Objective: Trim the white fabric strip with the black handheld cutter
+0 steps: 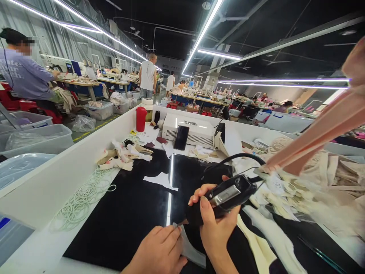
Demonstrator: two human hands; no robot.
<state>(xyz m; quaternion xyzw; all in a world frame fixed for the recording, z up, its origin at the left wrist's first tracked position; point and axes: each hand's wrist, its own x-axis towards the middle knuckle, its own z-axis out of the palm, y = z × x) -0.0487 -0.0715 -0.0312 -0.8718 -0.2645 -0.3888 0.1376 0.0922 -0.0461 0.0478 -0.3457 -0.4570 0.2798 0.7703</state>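
My right hand (218, 224) is wrapped round a black corded hand tool (228, 196) with a metal plate on its side. Its working end points down to the left and is partly hidden by my fingers, so its exact kind is unclear. Just left of it, my left hand (161, 249) has its fingers closed on the edge of a thin, translucent whitish piece (191, 247) over the glossy black board (114, 213). A white curved cut piece (161, 180) lies on the board ahead of my hands.
Green cord (82, 199) and fabric scraps (122, 155) lie at left. A phone (181, 137) leans against a white vented box (188, 127). A red cup (140, 119) stands nearby. Cream fabric strips (273, 236) and tweezers (322, 255) lie at right, under hanging pink fabric (313, 133).
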